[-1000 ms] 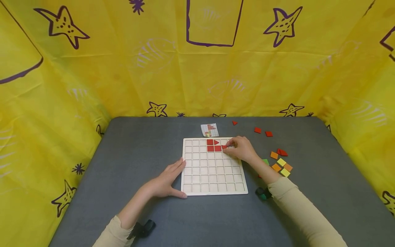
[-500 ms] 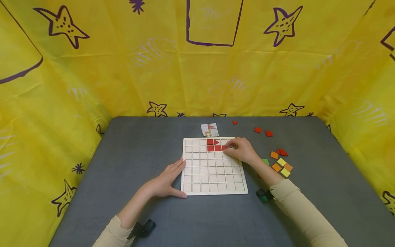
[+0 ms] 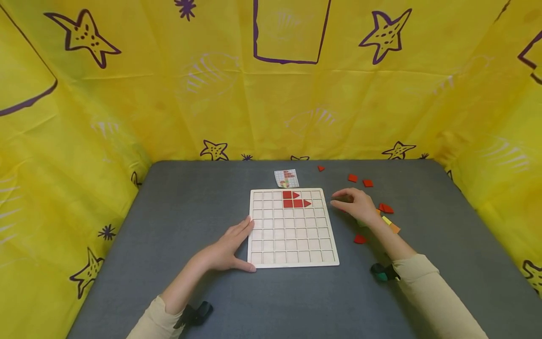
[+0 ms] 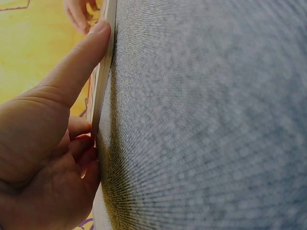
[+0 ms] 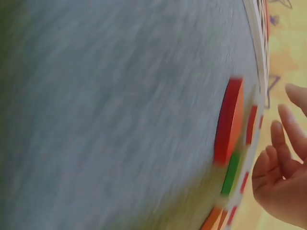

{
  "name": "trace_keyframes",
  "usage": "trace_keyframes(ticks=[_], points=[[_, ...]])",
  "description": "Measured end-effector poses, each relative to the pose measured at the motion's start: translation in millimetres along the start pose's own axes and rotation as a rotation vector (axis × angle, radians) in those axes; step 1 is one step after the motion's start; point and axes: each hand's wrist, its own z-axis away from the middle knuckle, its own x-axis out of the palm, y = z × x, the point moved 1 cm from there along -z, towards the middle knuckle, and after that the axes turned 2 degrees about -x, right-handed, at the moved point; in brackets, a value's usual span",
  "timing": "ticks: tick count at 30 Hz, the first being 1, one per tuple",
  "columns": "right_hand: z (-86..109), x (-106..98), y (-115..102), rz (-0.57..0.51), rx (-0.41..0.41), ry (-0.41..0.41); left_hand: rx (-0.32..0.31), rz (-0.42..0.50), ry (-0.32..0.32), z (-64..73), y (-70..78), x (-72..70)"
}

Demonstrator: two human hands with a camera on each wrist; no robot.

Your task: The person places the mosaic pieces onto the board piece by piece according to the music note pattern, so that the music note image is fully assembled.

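Observation:
A pale grid board lies on the dark table. In its two top rows sit several red tiles: a square beside a triangle, and under them two squares and another triangle. My left hand rests along the board's left side, fingers and thumb extended; in the left wrist view, the thumb touches the board's edge. To the right of the board hovers my right hand, fingers loosely bent and nothing between them.
Behind the board lies a small pattern card. Loose red tiles lie at the back right. Beneath and around my right forearm are more tiles, including a red one, a yellow one and a green one. Yellow cloth hangs around the table.
My right hand has let go of the red triangle, which lies in the second row, and moved right off the board. The left hand has stayed on the board's edge.

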Motion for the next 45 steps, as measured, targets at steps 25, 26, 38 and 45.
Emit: trace_keyframes(ticks=[25, 26, 38, 45], points=[[16.8, -18.4, 28.1, 0.140, -0.048, -0.001, -0.009, -0.001, 0.002, -0.3, 0.2, 0.4], [16.7, -18.1, 28.0, 0.143, -0.055, 0.002, -0.009, -0.002, 0.002, -0.2, -0.2, 0.5], [17.1, -0.1, 10.4, -0.021, 0.014, 0.004, -0.023, -0.005, -0.001, -0.4, -1.2, 0.0], [15.4, 19.5, -11.7, -0.098, 0.012, -0.027, -0.008, -0.001, -0.004, -0.6, -1.5, 0.4]])
